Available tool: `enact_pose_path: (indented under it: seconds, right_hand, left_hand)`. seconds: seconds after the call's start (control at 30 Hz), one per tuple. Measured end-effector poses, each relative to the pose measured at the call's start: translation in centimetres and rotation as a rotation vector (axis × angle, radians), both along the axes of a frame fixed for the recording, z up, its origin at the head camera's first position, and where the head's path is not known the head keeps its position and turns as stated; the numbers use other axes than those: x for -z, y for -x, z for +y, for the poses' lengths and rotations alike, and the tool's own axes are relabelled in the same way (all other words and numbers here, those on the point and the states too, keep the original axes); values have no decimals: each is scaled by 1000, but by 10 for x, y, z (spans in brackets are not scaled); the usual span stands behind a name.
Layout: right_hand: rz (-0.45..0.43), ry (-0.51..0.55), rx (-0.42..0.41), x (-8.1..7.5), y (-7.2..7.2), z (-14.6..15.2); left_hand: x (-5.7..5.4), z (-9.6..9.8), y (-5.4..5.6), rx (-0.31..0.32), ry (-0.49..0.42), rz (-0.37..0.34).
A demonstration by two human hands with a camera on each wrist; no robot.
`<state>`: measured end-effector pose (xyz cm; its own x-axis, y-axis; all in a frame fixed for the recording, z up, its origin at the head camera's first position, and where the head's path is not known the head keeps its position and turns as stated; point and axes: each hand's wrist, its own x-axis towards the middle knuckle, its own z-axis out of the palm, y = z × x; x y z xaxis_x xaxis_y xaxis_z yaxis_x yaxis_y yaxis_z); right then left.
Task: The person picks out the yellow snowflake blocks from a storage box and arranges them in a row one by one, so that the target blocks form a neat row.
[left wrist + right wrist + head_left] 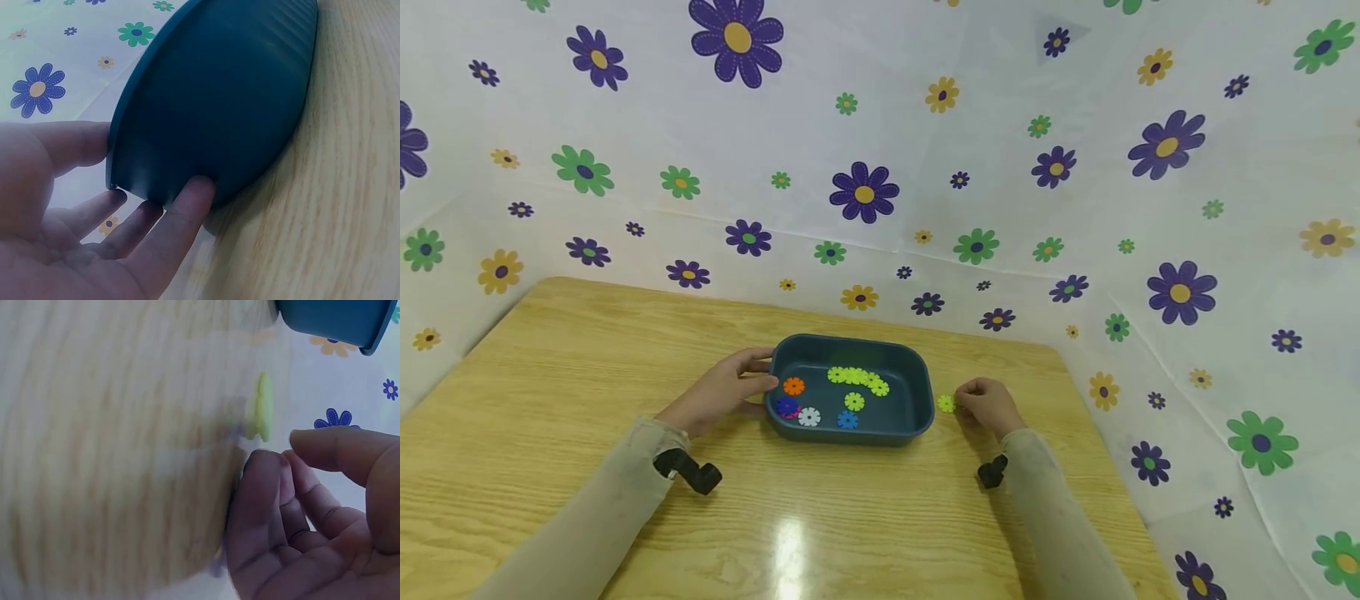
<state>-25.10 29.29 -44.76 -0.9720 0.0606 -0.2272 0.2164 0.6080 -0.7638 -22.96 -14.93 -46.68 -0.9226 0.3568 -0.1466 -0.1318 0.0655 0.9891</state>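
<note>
A dark blue-green plastic bin (850,437) sits on the table, with several flower-shaped notched discs lying in it. At its left end my left hand (718,392) grips it, thumb at the rim and the other fingertips against the outer wall (231,106). To the right of the bin, a yellow-green disc (946,403) lies flat on the table, seen edge-on in the right wrist view. My right hand (990,405) is just right of this disc, fingers bent and thumb apart from them, with a small gap between fingertips and disc (264,406).
In the bin, yellow-green discs (856,376) form an overlapping row. An orange disc (793,386), a white disc (809,417) and a blue disc (847,420) lie nearby. The wooden table (760,525) meets a flower-printed sheet (805,150) behind and at the right.
</note>
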Motion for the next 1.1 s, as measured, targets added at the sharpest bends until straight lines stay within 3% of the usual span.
enact_pose_path:
  seconds: [0.37,0.77,1.1]
  right_hand:
    - [91,27,-46,-22,-2,-10]
    - [210,51,-183,-53,-6,-58]
    - [180,73,-247,-51,-3,-99]
  left_hand:
    - [-1,-2,-1,-6,8,2]
    - [0,-1,-1,-12,4,-2]
    - [-2,1,-1,-9,6,-1]
